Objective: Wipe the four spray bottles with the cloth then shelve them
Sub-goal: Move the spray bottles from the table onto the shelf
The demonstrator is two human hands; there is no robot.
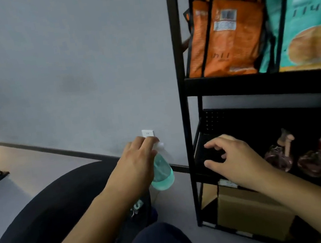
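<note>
The left hand [138, 162], at lower centre of the frame, is wrapped around the white spray head of a clear plastic spray bottle of pale green liquid [162, 173], carrying it by the neck so the body hangs free below the fingers, clear of the floor. That top grip looks chosen for shelving — the base stays unobstructed and can be set straight down on a shelf board. The right hand [231, 156] is spread open and holds nothing; it reaches into the dark middle shelf of the black metal shelving rack [183, 97] at right of the frame, probably to steady the rack or to feel out a free spot.

On that same shelf, further right, stand two clear round-bodied spray bottles of pinkish liquid [279, 157] — apparently already put away, with the left part of the board bare beside them. Orange and teal snack bags [230, 34] fill the shelf above, and a brown cardboard box [252, 209] sits on the bottom one. No cloth can be made out, so the wiping of this bottle seems done.
</note>
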